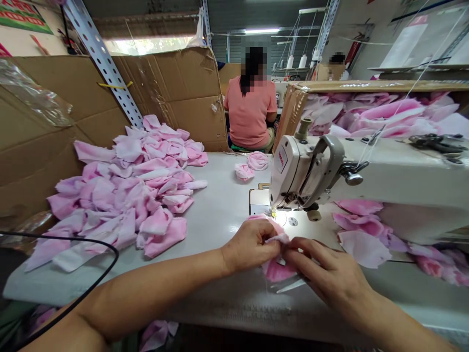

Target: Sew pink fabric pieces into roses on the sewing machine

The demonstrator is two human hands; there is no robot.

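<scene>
A pink piece of fabric (277,270) lies between my two hands, just in front of the sewing machine (293,166). My left hand (252,244) is closed on it, thumb and fingers pinching its upper edge. On the other side, my right hand (326,269) pinches the same fabric with thumb and forefinger. White pointed blades, perhaps of small scissors (291,285), show beneath my right fingers; how they are held is hidden. The lit needle area (273,213) is right behind the fabric.
A large heap of pink fabric pieces (120,190) covers the table's left side, against cardboard (176,93). Two gathered pink pieces (257,160) lie behind the machine. More pieces (362,234) lie under its arm and fill a box (293,110). A person (251,110) sits beyond. A black cable (116,254) crosses my left arm.
</scene>
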